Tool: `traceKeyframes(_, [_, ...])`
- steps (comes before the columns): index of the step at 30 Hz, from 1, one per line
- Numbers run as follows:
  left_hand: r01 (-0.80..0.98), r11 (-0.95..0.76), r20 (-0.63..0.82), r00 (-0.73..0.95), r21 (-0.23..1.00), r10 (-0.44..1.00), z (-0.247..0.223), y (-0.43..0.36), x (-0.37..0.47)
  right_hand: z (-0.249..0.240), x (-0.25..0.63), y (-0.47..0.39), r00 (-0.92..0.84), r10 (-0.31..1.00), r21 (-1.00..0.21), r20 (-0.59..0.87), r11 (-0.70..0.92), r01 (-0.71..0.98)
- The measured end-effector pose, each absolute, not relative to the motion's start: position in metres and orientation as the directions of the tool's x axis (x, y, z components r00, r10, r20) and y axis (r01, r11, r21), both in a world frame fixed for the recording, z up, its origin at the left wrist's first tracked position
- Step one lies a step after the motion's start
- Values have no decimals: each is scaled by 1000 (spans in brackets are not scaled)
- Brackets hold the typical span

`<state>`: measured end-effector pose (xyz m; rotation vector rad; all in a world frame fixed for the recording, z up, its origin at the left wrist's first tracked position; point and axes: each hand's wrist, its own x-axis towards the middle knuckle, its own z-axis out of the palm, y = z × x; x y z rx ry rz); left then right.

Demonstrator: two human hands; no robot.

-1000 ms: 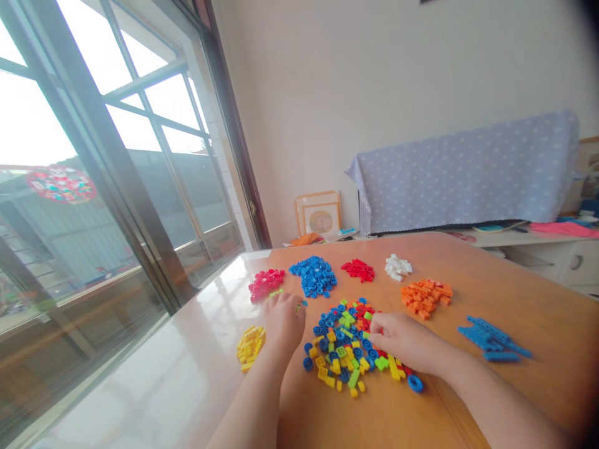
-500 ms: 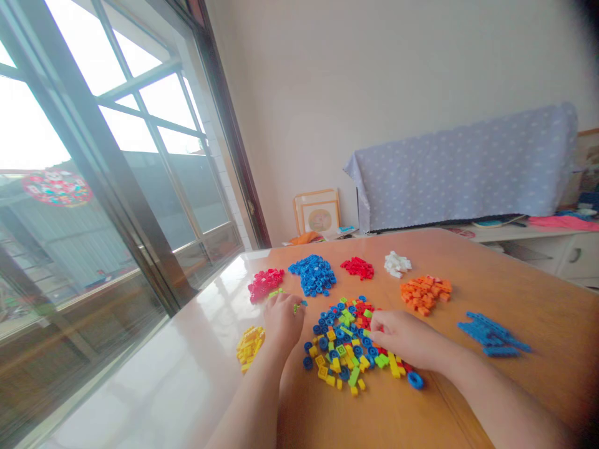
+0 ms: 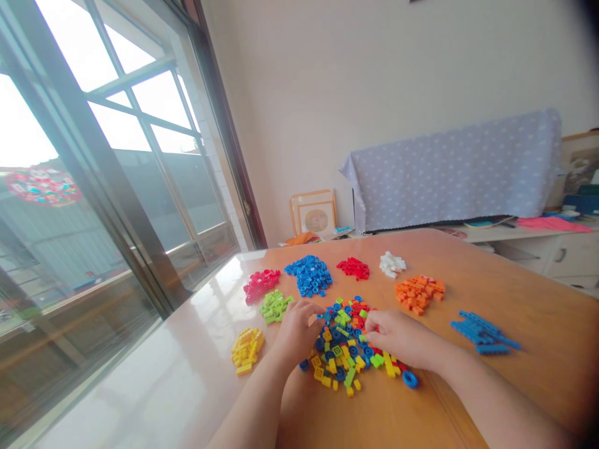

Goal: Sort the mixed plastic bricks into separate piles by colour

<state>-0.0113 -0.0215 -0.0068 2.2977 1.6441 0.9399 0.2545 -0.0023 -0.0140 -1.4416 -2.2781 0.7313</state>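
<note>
My left hand (image 3: 300, 330) is over the left edge of a mixed pile of toy building bricks (image 3: 345, 360). Its thumb and fingers are curved together around a small blue brick (image 3: 326, 317) at the tips. On the pile's right side rests my right hand (image 3: 397, 337), fingers curled inward and thumb pressed to them; what they hold, if anything, is hidden. Blue, yellow, green, red and orange pieces are mixed in this pile. Just beyond my left hand lies a heap of light green bricks (image 3: 276, 306). A yellow brick heap (image 3: 247, 349) sits left of my left wrist.
Sorted heaps ring the wooden table (image 3: 374, 415): pink pieces (image 3: 262, 285), blue round pieces (image 3: 309, 275), red bricks (image 3: 354, 268), white bricks (image 3: 392, 264), orange bricks (image 3: 419, 294) and long blue pieces (image 3: 484, 333). A window (image 3: 140, 143) stands left; a cloth-covered object (image 3: 452, 171) is behind.
My left hand has moved from the green heap back to the mixed pile, leaving that heap in view. My right hand stays at the pile's right side. The view has shifted slightly.
</note>
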Motion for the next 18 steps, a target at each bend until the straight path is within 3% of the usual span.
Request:
traceKeyframes(13, [799,-369,356,209,475,911,-13,-20,-9,-12,255,-3,-421,907,-583,7,346,735])
traceKeyframes(18, [764,-300,304,144,571,942,-11,-22,-7,-13,254,-2,-414,910,-590,17,343,731])
